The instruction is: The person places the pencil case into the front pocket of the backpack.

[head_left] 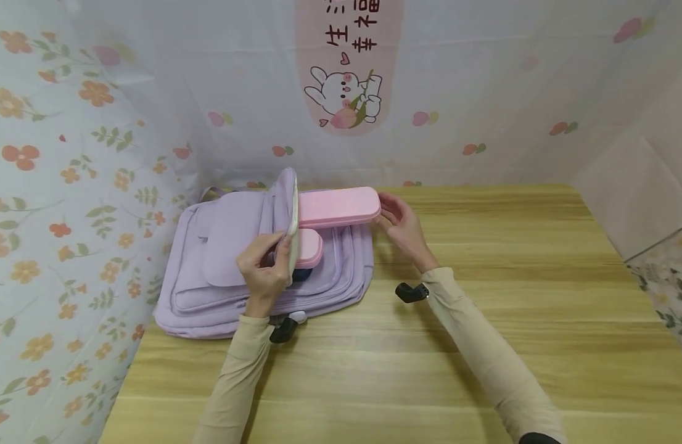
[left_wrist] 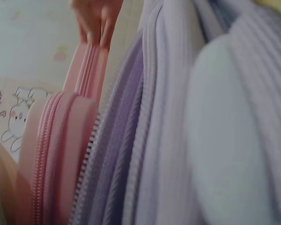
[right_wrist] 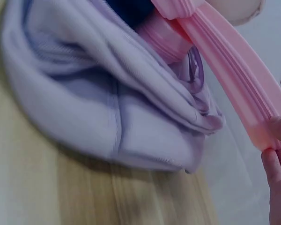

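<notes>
A lilac backpack lies on the table with a front pocket unzipped. My left hand pinches the edge of the raised pocket flap. A long pink zippered case sticks out of the pocket to the right. My right hand holds its outer end between thumb and fingers, as the right wrist view also shows. Below it, a shorter pink zippered case pokes partly out of the opening; the flap hides the rest. Under that, part of a dark blue item shows.
The wooden table extends to the right and in front of the backpack. White printed cloth hangs behind, and flowered cloth stands along the left. A black wrist mount piece sits beside the right wrist, another beside the left.
</notes>
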Tool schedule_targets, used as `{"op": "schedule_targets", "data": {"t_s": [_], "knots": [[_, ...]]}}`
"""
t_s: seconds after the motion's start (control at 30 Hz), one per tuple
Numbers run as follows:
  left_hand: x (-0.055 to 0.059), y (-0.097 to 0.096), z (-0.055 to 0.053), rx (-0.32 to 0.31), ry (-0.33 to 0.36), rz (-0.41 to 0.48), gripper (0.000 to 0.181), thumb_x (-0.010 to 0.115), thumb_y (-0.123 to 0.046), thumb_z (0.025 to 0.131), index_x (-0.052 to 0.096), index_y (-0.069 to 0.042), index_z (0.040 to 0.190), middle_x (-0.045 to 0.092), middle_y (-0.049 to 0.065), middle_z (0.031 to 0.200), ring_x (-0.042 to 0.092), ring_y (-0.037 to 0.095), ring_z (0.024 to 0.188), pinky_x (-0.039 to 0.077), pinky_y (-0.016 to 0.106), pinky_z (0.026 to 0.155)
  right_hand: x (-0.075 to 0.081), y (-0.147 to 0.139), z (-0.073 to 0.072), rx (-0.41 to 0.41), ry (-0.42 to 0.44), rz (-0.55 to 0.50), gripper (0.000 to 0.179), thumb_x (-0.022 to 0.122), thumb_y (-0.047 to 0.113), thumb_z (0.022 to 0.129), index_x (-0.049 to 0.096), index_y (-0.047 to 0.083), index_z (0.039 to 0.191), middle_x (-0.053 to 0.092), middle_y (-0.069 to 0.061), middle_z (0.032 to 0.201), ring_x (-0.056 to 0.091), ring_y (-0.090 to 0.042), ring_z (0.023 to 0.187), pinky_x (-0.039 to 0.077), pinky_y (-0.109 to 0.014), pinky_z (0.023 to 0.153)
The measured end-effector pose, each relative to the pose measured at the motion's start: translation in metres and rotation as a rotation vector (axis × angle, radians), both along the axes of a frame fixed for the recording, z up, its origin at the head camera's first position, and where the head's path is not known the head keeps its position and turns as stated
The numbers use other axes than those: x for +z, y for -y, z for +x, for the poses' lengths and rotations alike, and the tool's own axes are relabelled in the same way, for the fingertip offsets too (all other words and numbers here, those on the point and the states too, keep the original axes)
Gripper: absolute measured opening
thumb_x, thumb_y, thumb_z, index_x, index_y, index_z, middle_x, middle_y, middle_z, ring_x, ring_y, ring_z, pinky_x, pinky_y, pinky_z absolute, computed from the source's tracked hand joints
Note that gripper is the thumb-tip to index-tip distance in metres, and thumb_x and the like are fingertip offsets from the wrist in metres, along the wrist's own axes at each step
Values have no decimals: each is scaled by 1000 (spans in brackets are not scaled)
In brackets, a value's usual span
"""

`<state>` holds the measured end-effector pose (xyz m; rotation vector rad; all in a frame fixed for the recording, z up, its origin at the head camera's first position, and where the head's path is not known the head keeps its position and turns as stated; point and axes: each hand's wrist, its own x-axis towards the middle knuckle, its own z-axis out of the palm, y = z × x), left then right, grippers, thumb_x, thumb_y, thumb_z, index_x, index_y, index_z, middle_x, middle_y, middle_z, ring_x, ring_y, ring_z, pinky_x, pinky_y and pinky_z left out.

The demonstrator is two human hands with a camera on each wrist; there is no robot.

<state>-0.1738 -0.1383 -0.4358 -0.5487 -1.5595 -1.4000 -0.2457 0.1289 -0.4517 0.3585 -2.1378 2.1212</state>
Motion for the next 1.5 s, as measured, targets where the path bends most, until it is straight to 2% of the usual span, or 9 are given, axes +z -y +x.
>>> {"op": "schedule_targets", "data": {"t_s": [0.33,0.57,0.77,0.93,1.03,1.13,1.3,1.4,1.5], "knots": [[-6,-11,0,-57,-32,-21,9,68,6,82,73,14,84,68,27,70,65,5,71,54,12,66,-1,17,-6,40,25,5,52,57,-18,91,44,-17,141,48,-34,146,49,-43,136,46,-35,113],[-6,-12,-1,-87,-31,-26,9,69,8,81,73,15,84,67,27,70,63,3,70,51,10,62,-3,47,-2,66,-2,-51,50,60,-22,88,48,-19,136,40,-32,137,50,-46,132,49,-27,108],[-6,-12,-2,-101,-47,-30,9,69,8,82,72,15,83,67,28,70,65,4,72,53,11,64,1,63,0,99,-11,-80,49,64,-23,85,49,-22,131,46,-36,138,53,-50,129,51,-30,106],[-5,-14,0,-112,-65,-53,9,69,7,82,73,14,83,69,26,71,68,14,68,56,15,69,5,75,4,115,15,-92,48,67,-23,82,53,-21,128,53,-36,136,55,-49,127,53,-34,104],[-6,-17,1,-137,-59,-86,9,69,7,82,74,14,84,70,25,72,67,19,67,56,16,70,5,81,4,115,15,-77,47,69,-20,83,55,-19,127,56,-35,136,57,-48,125,54,-35,104],[-8,-19,1,-155,-43,-87,9,68,7,83,74,14,85,70,24,73,67,16,67,55,15,69,3,84,4,113,6,-50,45,71,-17,83,57,-19,126,57,-34,135,59,-46,125,54,-34,103],[-8,-19,0,-150,-36,-36,8,68,9,81,72,15,84,68,28,72,67,7,75,56,13,70,0,80,2,136,30,-51,43,68,-19,85,57,-19,127,58,-35,135,58,-46,125,54,-31,101],[-6,-19,-1,-137,-34,-26,7,68,11,80,72,15,84,68,29,72,67,6,76,56,14,70,-1,76,2,167,55,-50,44,62,-21,87,54,-19,130,56,-36,136,57,-46,127,54,-29,101],[-5,-19,-3,-114,-29,-35,7,68,11,80,73,14,84,69,28,73,67,6,75,56,13,69,-1,72,3,186,47,1,42,57,-21,89,54,-19,131,57,-36,135,57,-46,127,54,-30,102]]}}
